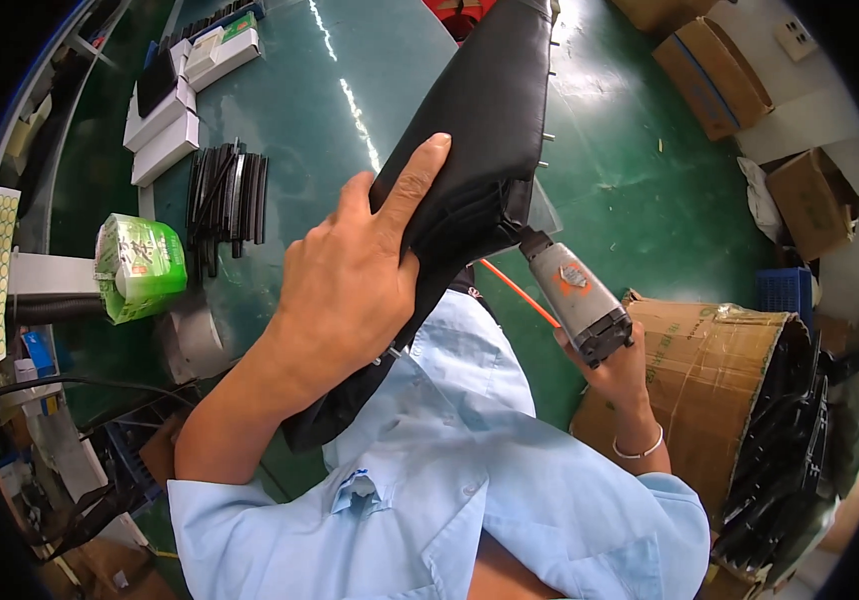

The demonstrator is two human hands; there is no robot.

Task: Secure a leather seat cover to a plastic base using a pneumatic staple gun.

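Note:
A long black upholstered pad (480,100) slants across in front of me, its far end near the top edge. Metal studs stick out along its right side. My left hand (350,275) grips the pad's left side, thumb and index finger laid along the black cover. In my right hand (618,372) is a grey air staple gun (575,295) with an orange label and a dark end cap. Its nose meets the gathered black cover at the pad's lower right corner. An orange hose (520,290) runs beside the gun. My right fingers are partly hidden behind it.
On the green table at left lie a stack of black strips (228,200), white boxes (168,140) and a green plastic-wrapped pack (140,265). A large cardboard box (690,380) holding black parts stands at right. More cartons (715,80) and a blue crate (786,292) sit beyond.

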